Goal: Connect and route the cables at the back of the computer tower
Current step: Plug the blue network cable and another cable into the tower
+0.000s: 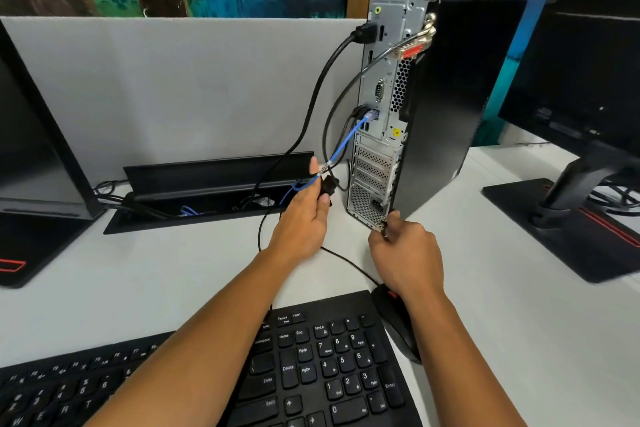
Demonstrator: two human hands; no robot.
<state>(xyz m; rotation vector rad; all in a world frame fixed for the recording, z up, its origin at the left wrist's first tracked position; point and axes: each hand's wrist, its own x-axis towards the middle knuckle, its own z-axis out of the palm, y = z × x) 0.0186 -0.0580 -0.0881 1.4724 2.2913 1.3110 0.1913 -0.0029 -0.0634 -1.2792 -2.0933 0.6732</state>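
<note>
A left hand (304, 218) grips a black plug (327, 185) and a blue cable (341, 142) just left of the upright tower (433, 107). The right hand (405, 246) pinches the tower's bottom rear corner.

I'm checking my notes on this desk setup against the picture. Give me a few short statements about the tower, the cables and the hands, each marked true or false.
1. The left hand holds a black plug. True.
2. The blue cable is plugged into the back of the tower. True.
3. The power socket at the tower's bottom already has a plug in it. False: it is empty.
4. The right hand rests on the mouse. False: it grips the tower's bottom corner.
5. The tower lies flat on the desk. False: it stands upright.
</note>
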